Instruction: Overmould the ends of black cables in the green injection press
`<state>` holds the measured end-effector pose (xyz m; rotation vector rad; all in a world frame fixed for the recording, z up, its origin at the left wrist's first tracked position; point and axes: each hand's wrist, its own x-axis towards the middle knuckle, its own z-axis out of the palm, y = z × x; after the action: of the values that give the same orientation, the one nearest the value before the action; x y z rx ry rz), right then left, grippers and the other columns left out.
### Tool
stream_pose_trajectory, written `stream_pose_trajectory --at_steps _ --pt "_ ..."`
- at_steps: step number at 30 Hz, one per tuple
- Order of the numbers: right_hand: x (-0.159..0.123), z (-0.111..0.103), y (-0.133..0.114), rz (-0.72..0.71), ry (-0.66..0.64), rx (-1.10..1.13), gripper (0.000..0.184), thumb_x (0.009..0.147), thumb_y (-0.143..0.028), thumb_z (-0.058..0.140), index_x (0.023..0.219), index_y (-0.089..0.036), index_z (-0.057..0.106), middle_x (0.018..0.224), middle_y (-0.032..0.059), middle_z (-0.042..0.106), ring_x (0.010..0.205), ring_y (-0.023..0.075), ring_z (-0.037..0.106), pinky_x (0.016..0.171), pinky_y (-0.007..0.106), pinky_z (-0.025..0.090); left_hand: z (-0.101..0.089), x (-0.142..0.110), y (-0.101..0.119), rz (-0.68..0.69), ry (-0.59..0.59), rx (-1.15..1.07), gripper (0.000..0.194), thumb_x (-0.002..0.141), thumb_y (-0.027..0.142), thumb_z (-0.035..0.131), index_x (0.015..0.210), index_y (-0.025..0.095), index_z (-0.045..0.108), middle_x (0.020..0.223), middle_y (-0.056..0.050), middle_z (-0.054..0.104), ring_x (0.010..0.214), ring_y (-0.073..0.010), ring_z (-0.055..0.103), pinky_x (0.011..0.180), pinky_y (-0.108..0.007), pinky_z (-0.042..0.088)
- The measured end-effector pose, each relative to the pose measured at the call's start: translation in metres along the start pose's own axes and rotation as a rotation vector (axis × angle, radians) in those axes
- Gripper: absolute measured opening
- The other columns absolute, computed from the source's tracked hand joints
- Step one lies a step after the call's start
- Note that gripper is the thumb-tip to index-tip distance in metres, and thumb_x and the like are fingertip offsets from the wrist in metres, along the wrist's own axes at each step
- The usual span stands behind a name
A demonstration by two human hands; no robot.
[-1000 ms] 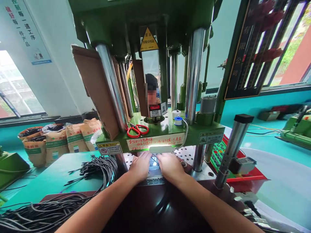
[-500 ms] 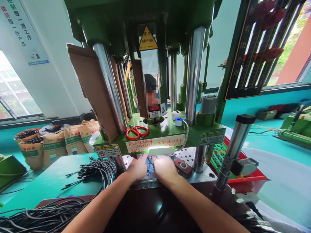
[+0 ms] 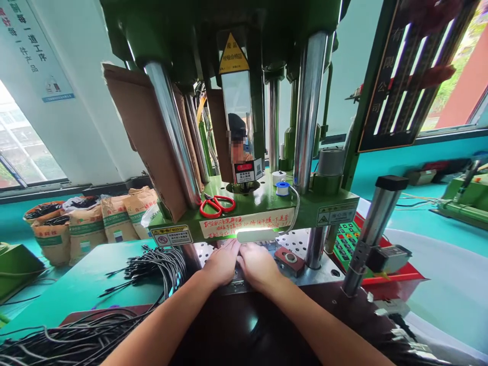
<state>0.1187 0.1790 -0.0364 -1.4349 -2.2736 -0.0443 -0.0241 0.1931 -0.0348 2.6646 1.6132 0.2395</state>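
My left hand (image 3: 218, 265) and my right hand (image 3: 260, 265) lie palm down, side by side and touching, on a metal mould plate (image 3: 233, 288). The plate sits under the green platen (image 3: 267, 208) of a vertical press. My fingers reach in beneath a lit white lamp strip (image 3: 255, 235). Whatever is under my palms and fingertips is hidden. A bundle of black cables (image 3: 152, 264) lies just left of my left forearm. A small reddish block with a metal ring (image 3: 290, 257) sits on the perforated table right of my right hand.
Red scissors (image 3: 216, 204) and tape rolls (image 3: 282, 187) rest on the platen. Chrome columns (image 3: 173, 137) and cardboard (image 3: 148, 147) rise above it. A silver post (image 3: 368, 239) and a red control panel (image 3: 345, 244) stand at right. More black cables (image 3: 57, 340) lie lower left, sacks (image 3: 84, 223) behind. A person (image 3: 237, 140) is beyond the press.
My hands have drawn together until they touch over the mould plate, closing the gap seen earlier. The view has shifted slightly; nothing else has moved.
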Motion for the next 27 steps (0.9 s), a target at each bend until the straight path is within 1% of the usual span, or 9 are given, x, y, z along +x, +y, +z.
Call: stream_pose_trajectory --at_steps 2,5,7,9,12,15,19,22,27 --pt "-0.004 -0.008 0.014 0.028 0.048 0.008 0.027 0.093 -0.028 0.043 0.096 -0.02 0.068 0.095 0.0071 0.07 0.089 0.02 0.062 0.079 0.028 0.042 -0.002 0.001 0.004 -0.002 0.009 0.009 0.057 0.075 0.007 0.043 0.131 0.017 0.041 0.135 -0.011 0.05 0.126 -0.0227 0.043 0.105 -0.041 0.034" --pt "-0.011 -0.016 0.041 0.14 0.123 -0.009 0.033 0.094 -0.023 0.036 0.09 -0.018 0.068 0.092 0.0087 0.07 0.09 0.0202 0.06 0.08 0.028 0.04 -0.004 0.002 0.012 0.02 0.03 0.019 0.058 0.075 0.007 0.043 0.131 0.021 0.042 0.136 -0.009 0.049 0.126 -0.0226 0.043 0.107 -0.042 0.03" --pt "-0.016 -0.016 0.055 0.212 0.155 -0.018 0.032 0.093 -0.019 0.037 0.085 -0.016 0.068 0.089 0.0096 0.069 0.087 0.0206 0.06 0.076 0.028 0.04 -0.005 0.002 0.017 0.047 0.04 0.024 0.055 0.079 0.009 0.041 0.132 0.023 0.042 0.136 -0.007 0.05 0.126 -0.0223 0.042 0.108 -0.043 0.026" --pt "-0.018 -0.012 0.062 0.241 0.168 -0.012 0.029 0.091 -0.018 0.04 0.086 -0.016 0.068 0.088 0.008 0.068 0.087 0.0197 0.06 0.077 0.027 0.039 -0.006 0.002 0.021 0.071 0.041 0.029 0.053 0.081 0.01 0.039 0.132 0.023 0.042 0.135 -0.006 0.051 0.126 -0.0221 0.042 0.109 -0.044 0.024" --pt "-0.019 -0.005 0.063 0.24 0.163 0.007 0.025 0.09 -0.018 0.044 0.091 -0.018 0.069 0.091 0.0055 0.069 0.09 0.0186 0.059 0.082 0.026 0.037 -0.005 0.003 0.021 0.084 0.032 0.038 0.052 0.08 0.011 0.041 0.131 0.023 0.044 0.134 -0.006 0.053 0.124 -0.022 0.043 0.109 -0.042 0.025" --pt "-0.018 -0.002 0.06 0.25 0.149 0.019 0.023 0.089 -0.02 0.047 0.094 -0.019 0.07 0.093 0.0054 0.07 0.092 0.0192 0.059 0.083 0.027 0.036 -0.005 0.004 0.018 0.081 0.023 0.048 0.059 0.074 0.009 0.046 0.131 0.023 0.044 0.132 -0.006 0.054 0.123 -0.0222 0.045 0.107 -0.04 0.028" --pt "-0.017 -0.002 0.059 0.265 0.134 0.018 0.022 0.088 -0.022 0.048 0.094 -0.02 0.069 0.093 0.0045 0.07 0.093 0.0202 0.058 0.082 0.028 0.035 -0.006 0.005 0.017 0.062 0.03 0.066 0.067 0.068 0.005 0.046 0.133 0.024 0.042 0.131 -0.006 0.055 0.122 -0.023 0.046 0.105 -0.04 0.031" --pt "-0.017 -0.003 0.059 0.279 0.122 0.006 0.022 0.089 -0.023 0.047 0.092 -0.019 0.068 0.092 0.0052 0.07 0.091 0.0211 0.059 0.079 0.03 0.035 -0.005 0.005 0.018 0.052 0.033 0.078 0.066 0.068 0.006 0.046 0.132 0.022 0.043 0.128 -0.007 0.057 0.118 -0.0248 0.049 0.104 -0.042 0.032" --pt "-0.017 -0.005 0.058 0.301 0.102 -0.01 0.024 0.089 -0.026 0.046 0.099 -0.019 0.067 0.089 0.0068 0.071 0.091 0.0229 0.06 0.076 0.032 0.034 -0.001 0.005 0.02 0.039 0.033 0.083 0.065 0.066 0.007 0.047 0.13 0.02 0.044 0.126 -0.009 0.057 0.118 -0.0264 0.048 0.106 -0.043 0.028"
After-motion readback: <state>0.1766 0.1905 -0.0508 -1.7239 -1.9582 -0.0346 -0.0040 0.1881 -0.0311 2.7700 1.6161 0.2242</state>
